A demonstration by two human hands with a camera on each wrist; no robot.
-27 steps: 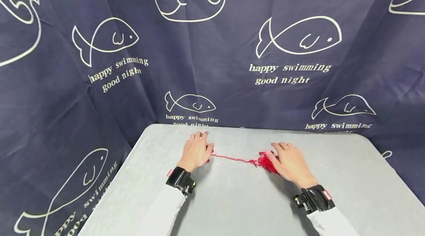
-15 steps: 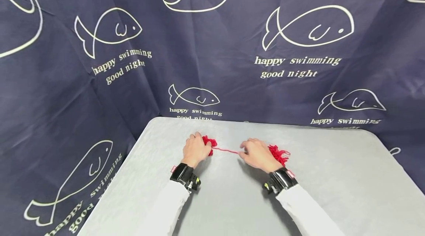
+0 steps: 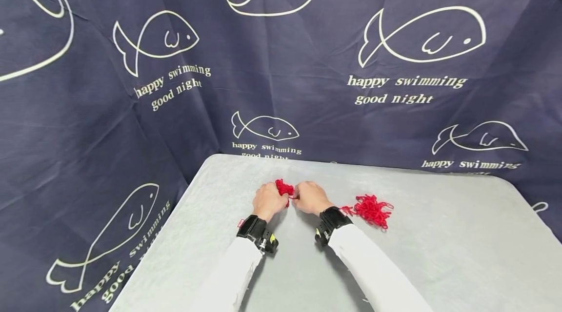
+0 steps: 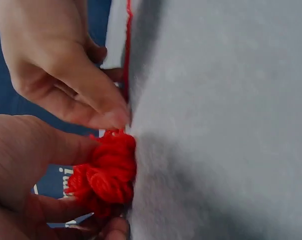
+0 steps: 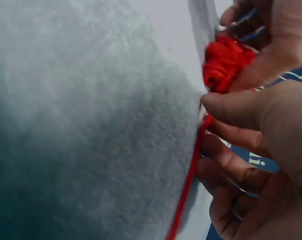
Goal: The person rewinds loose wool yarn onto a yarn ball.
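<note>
A small wound bundle of red yarn is gripped between the thumb and fingers of my left hand. Close against it, my right hand pinches the yarn strand between thumb and forefinger, its other fingers curled below. In the right wrist view the strand runs from the pinch down past the fingers. A loose, tangled pile of red yarn lies on the table to the right, beyond my right wrist. In the head view the two hands nearly meet, and part of the bundle is hidden by the left hand.
The table has a pale grey covering and rounded far corners. Behind and to the left hangs a dark blue curtain printed with white fish and lettering. Black wrist straps sit over white sleeves.
My right hand has left the loose pile and slid left along the strand to the bundle, pinching the strand there. The left hand still holds the bundle; the pile stays on the table.
</note>
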